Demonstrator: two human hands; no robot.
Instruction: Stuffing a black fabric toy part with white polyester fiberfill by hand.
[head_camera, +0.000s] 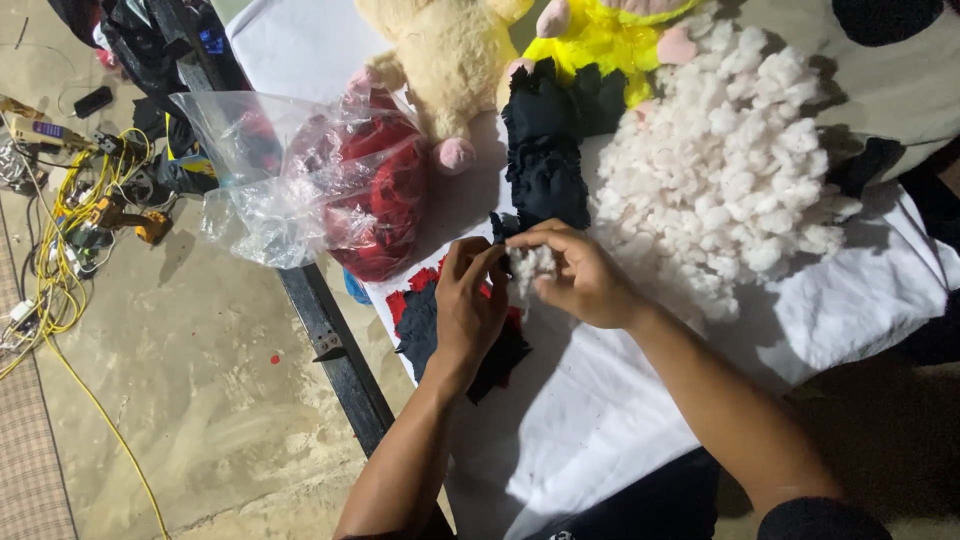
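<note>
White cloth covers the surface (600, 420), and nearest the camera both forearms reach up over it. Left hand (468, 305) is curled, its fingertips pinching a dark navy and red fabric piece (425, 325) that lies flat under it, close to the surface's left edge. Right hand (580, 275) is closed around a small tuft of white fluffy stuffing (530, 268), held just beside the left fingertips and touching the fabric's top. Bare cloth lies open below and right of the hands. Just beyond the right hand sits a big heap of white stuffing (730, 170); a black ruffled fabric strip (545, 150) runs up between that heap and a clear plastic bag of red fabric (340, 185), which overhangs the black metal edge rail (335, 345). Farthest back lie a cream plush toy (450, 60) and a yellow plush toy (600, 40).
</note>
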